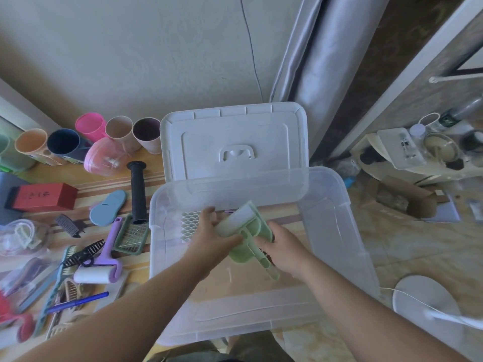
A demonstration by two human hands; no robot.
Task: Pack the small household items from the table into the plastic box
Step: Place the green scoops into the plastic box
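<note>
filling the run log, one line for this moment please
step: packing | both hands hold green lint roller inside clear plastic box

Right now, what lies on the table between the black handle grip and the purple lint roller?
In the head view, a green grater with a metal grid lies between the black handle grip and the purple lint roller; the grip's lower end rests on the grater's top edge.

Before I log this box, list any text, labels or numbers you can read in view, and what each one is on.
Nothing can be read with confidence.
Red box on the table: dark handwritten-looking marks on its top face, too blurred to read.
Grey-blue insole-shaped pad: a tiny dark mark, too small to read.
White device on the far right surface: small dark markings, illegible.
Plastic box, its lid and the green lint roller: no text visible.
</note>
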